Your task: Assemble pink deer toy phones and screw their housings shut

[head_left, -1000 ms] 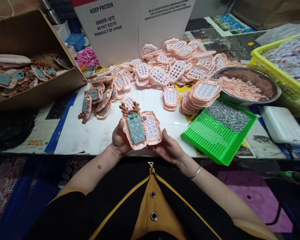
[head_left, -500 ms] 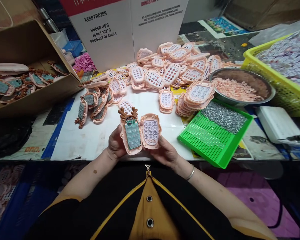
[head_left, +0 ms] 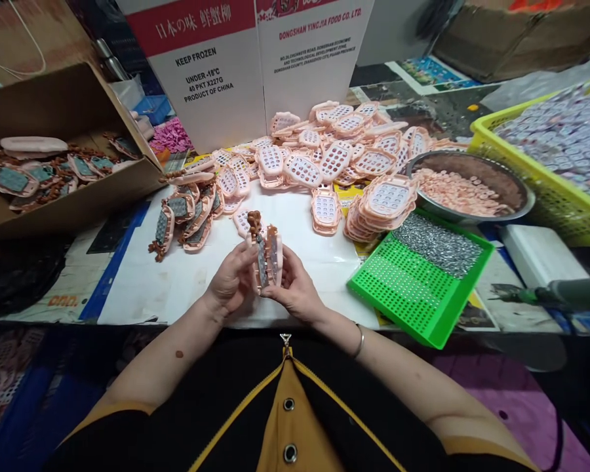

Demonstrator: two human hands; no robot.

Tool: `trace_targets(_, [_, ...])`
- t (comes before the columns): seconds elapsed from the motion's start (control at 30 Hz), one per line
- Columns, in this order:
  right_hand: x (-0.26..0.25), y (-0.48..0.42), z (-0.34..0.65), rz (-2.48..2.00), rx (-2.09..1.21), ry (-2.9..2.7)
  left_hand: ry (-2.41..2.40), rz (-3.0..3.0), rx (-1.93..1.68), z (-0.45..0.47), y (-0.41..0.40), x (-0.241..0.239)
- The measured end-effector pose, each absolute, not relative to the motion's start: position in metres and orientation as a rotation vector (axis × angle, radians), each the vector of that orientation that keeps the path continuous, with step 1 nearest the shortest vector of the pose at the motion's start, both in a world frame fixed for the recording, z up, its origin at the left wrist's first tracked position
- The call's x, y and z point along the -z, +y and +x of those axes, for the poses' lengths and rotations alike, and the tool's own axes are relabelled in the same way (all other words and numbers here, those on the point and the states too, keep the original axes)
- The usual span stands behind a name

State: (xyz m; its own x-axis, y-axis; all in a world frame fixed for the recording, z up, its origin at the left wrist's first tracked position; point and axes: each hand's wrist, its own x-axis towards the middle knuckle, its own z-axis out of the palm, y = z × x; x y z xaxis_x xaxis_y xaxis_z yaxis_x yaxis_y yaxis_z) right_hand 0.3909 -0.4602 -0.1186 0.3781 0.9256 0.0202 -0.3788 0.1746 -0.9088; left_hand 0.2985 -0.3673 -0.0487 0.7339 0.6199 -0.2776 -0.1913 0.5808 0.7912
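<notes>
My left hand (head_left: 232, 280) grips a pink toy-phone shell with brown antlers and a green circuit board (head_left: 258, 252). My right hand (head_left: 295, 288) grips a pink keypad cover (head_left: 274, 254). The two halves stand on edge, face to face and nearly touching, just above the white sheet (head_left: 167, 282) at the table's near edge. Both hands are closed round their parts.
A heap of pink keypad covers (head_left: 334, 151) lies behind, with a stack (head_left: 381, 203) beside a green tray of screws (head_left: 423, 262). A metal bowl (head_left: 472, 183), a yellow basket (head_left: 545, 157), a cardboard box of shells (head_left: 54, 157), a row of antlered shells (head_left: 187, 210) and an electric screwdriver (head_left: 555, 292) surround them.
The two halves lay open side by side in my hands; now they are turned on edge and brought together face to face. The view has tilted up slightly.
</notes>
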Motion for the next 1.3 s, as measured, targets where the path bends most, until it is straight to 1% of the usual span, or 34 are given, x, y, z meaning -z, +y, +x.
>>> trace_targets(0.2, [0.121, -0.457, 0.386, -1.000, -0.991, -0.737, 0.662, 0.916, -0.482, 0.302, -0.372, 0.048])
trace_targets(0.43, [0.125, -0.459, 0.388, -1.115, -0.942, -0.815, 0.688, 0.975, -0.577, 0.305, -0.377, 0.047])
trace_targets(0.63, [0.123, -0.465, 0.391, -1.141, -0.814, -1.022, 0.630, 1.005, -0.542, 0.307, -0.377, 0.046])
trace_targets(0.7, [0.124, -0.465, 0.390, -1.105, -0.851, -1.000, 0.620, 1.012, -0.549, 0.306, -0.377, 0.046])
trace_targets(0.83, [0.127, -0.463, 0.389, -0.990, -1.042, -0.796, 0.628, 0.999, -0.448, 0.303, -0.376, 0.050])
trace_targets(0.93, [0.128, -0.462, 0.390, -1.003, -1.070, -0.729, 0.572, 0.980, -0.387, 0.299, -0.372, 0.055])
trace_targets(1.17, [0.128, -0.462, 0.391, -1.304, -0.850, -0.796, 0.493, 0.848, -0.347, 0.296, -0.364, 0.071])
trace_targets(1.3, [0.129, -0.462, 0.392, -1.384, -0.746, -0.868, 0.526, 0.823, -0.364, 0.296, -0.363, 0.075])
